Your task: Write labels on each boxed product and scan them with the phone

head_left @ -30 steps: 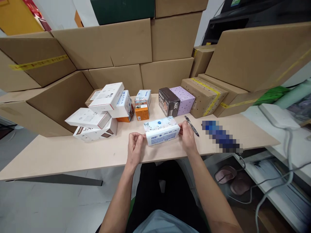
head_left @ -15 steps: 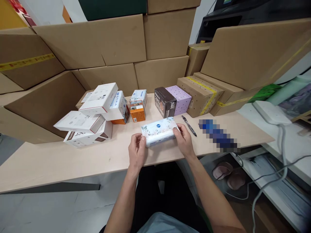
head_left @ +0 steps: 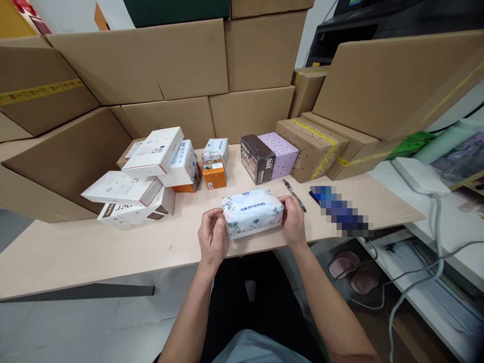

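Observation:
Between my hands is a soft pack of tissues (head_left: 253, 213), white and pale blue with a leaf print and blue lettering, near the table's front edge. My left hand (head_left: 214, 234) is closed on its left end, thumb towards me. On the right end, my right hand (head_left: 294, 221) grips the pack with fingers curled behind it. A pen (head_left: 294, 195) lies just beyond my right hand. To the right of the pen is a dark blue, pixelated object (head_left: 338, 212) that I cannot make out.
White boxes (head_left: 130, 189) are stacked on the table's left. Another tissue pack (head_left: 216, 147) stands by an orange box (head_left: 214, 174). A dark brown box (head_left: 257, 159) adjoins a purple dotted box (head_left: 280, 154). Cardboard boxes (head_left: 170, 118) wall the back; taped cartons (head_left: 312, 148) stand right.
The tissue pack has been turned over between my hands, so a different printed face with lettering now shows. My right hand has shifted slightly right along its end.

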`<state>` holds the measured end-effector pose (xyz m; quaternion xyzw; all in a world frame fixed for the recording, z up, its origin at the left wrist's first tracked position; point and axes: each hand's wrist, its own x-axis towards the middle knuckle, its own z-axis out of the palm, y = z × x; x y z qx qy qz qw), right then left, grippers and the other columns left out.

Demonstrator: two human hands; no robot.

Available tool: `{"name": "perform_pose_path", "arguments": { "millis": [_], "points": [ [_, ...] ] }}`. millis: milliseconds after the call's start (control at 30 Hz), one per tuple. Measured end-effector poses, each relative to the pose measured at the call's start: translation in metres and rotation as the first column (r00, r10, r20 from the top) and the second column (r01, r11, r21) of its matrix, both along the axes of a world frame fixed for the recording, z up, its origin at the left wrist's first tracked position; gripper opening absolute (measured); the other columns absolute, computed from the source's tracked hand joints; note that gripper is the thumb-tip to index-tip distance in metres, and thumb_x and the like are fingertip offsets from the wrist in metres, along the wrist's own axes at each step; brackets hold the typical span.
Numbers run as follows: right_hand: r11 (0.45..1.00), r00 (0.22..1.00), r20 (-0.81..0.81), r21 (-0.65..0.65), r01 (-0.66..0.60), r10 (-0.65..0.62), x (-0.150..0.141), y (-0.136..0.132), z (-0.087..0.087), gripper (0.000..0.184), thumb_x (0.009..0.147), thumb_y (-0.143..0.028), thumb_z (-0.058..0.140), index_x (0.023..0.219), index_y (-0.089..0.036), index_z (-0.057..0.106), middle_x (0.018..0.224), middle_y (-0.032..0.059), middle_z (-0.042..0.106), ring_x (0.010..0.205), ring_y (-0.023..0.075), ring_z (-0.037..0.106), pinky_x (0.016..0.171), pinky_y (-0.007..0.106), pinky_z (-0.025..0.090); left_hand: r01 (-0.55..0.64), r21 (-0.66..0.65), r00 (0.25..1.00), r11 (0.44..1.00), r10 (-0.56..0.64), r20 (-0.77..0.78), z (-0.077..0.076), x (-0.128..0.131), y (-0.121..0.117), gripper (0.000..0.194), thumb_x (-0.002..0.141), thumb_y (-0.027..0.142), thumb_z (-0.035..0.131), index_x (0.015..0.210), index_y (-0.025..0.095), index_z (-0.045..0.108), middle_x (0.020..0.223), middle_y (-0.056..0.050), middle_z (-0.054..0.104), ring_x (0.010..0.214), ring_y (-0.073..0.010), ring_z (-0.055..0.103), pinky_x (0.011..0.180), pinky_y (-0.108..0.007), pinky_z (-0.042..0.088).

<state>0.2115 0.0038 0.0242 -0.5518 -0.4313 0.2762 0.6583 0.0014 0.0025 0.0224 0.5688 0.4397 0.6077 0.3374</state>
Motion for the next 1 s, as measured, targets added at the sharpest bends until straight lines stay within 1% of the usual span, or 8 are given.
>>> {"name": "perform_pose_path", "arguments": {
  "millis": [167, 333, 433, 567, 733, 833, 933, 1000],
  "points": [
    [1.0, 1.0, -0.008, -0.018, -0.026, 0.026, -0.003, 0.001, 0.001, 0.029, 0.086, -0.051, 0.055, 0.085, -0.022, 0.058, 0.081, 0.0005, 0.06, 0.078, 0.0185, 0.056, 0.072, 0.031, 0.045, -0.023, -0.11, 0.995, 0.994, 0.012, -0.094, 0.004, 0.002, 0.0, 0.038, 0.094, 0.053, 0.049, 0.109, 0.02, 0.059, 0.1, -0.006, 0.063, 0.088, -0.0181, 0.061, 0.077, -0.029, 0.049],
    [0.996, 0.995, -0.056, -0.037, -0.081, 0.079, -0.004, 0.001, 0.002, 0.028, 0.079, -0.047, 0.065, 0.088, -0.022, 0.056, 0.083, 0.0016, 0.061, 0.077, 0.018, 0.058, 0.069, 0.031, 0.048, -0.006, -0.108, 0.992, 0.994, -0.007, -0.123, 0.009, 0.003, -0.002, 0.039, 0.091, 0.054, 0.054, 0.108, 0.019, 0.058, 0.097, -0.004, 0.061, 0.081, -0.0157, 0.06, 0.07, -0.027, 0.049],
    [0.995, 0.992, -0.085, -0.033, -0.095, 0.092, -0.004, 0.0, 0.002, 0.027, 0.077, -0.045, 0.067, 0.088, -0.022, 0.057, 0.082, 0.0013, 0.061, 0.075, 0.0177, 0.058, 0.067, 0.031, 0.048, 0.009, -0.111, 0.993, 0.994, -0.022, -0.118, 0.007, 0.002, -0.002, 0.04, 0.089, 0.052, 0.058, 0.111, 0.019, 0.058, 0.1, -0.005, 0.062, 0.084, -0.0162, 0.062, 0.073, -0.028, 0.052],
    [0.995, 0.99, -0.095, -0.009, -0.104, 0.103, -0.003, -0.001, 0.0, 0.028, 0.077, -0.043, 0.069, 0.09, -0.021, 0.058, 0.085, 0.0027, 0.063, 0.077, 0.0184, 0.061, 0.069, 0.032, 0.05, 0.021, -0.095, 0.994, 0.995, -0.031, -0.104, 0.0, 0.002, 0.0, 0.042, 0.087, 0.048, 0.064, 0.117, 0.018, 0.057, 0.109, -0.01, 0.063, 0.098, -0.0204, 0.064, 0.086, -0.035, 0.054],
    [0.985, 0.987, -0.073, 0.103, -0.137, 0.145, -0.002, -0.004, -0.004, 0.03, 0.079, -0.04, 0.069, 0.099, -0.021, 0.06, 0.1, 0.0069, 0.065, 0.094, 0.0216, 0.064, 0.085, 0.037, 0.052, 0.039, 0.066, 0.998, 0.997, -0.035, -0.06, -0.007, 0.002, 0.0, 0.043, 0.086, 0.039, 0.067, 0.122, 0.019, 0.055, 0.121, -0.012, 0.06, 0.115, -0.0241, 0.061, 0.103, -0.043, 0.05],
    [0.975, 0.991, -0.063, 0.194, -0.106, 0.12, -0.001, -0.005, -0.006, 0.026, 0.08, -0.038, 0.067, 0.098, -0.021, 0.06, 0.109, 0.0088, 0.064, 0.103, 0.0229, 0.063, 0.092, 0.039, 0.051, 0.055, 0.18, 0.997, 0.982, -0.044, -0.066, -0.01, 0.001, -0.001, 0.054, 0.085, 0.033, 0.067, 0.134, 0.023, 0.047, 0.128, -0.012, 0.053, 0.123, -0.0239, 0.057, 0.108, -0.045, 0.047],
    [0.977, 0.997, -0.055, 0.208, -0.049, 0.062, 0.0, -0.005, -0.007, 0.02, 0.082, -0.039, 0.063, 0.092, -0.022, 0.06, 0.109, 0.0092, 0.065, 0.105, 0.0234, 0.063, 0.093, 0.041, 0.05, 0.083, 0.243, 0.989, 0.966, -0.051, -0.138, -0.012, 0.0, -0.001, 0.067, 0.086, 0.03, 0.064, 0.147, 0.028, 0.035, 0.125, -0.011, 0.05, 0.124, -0.0234, 0.054, 0.109, -0.047, 0.046],
    [0.978, 0.997, -0.068, 0.205, -0.03, 0.045, 0.0, -0.005, -0.007, 0.018, 0.084, -0.04, 0.061, 0.089, -0.022, 0.06, 0.106, 0.0087, 0.066, 0.102, 0.0231, 0.064, 0.091, 0.04, 0.05, 0.085, 0.284, 0.975, 0.955, -0.021, -0.22, -0.012, -0.001, -0.001, 0.07, 0.086, 0.03, 0.063, 0.15, 0.028, 0.033, 0.123, -0.01, 0.049, 0.122, -0.0236, 0.053, 0.107, -0.047, 0.047]
  ]
}}
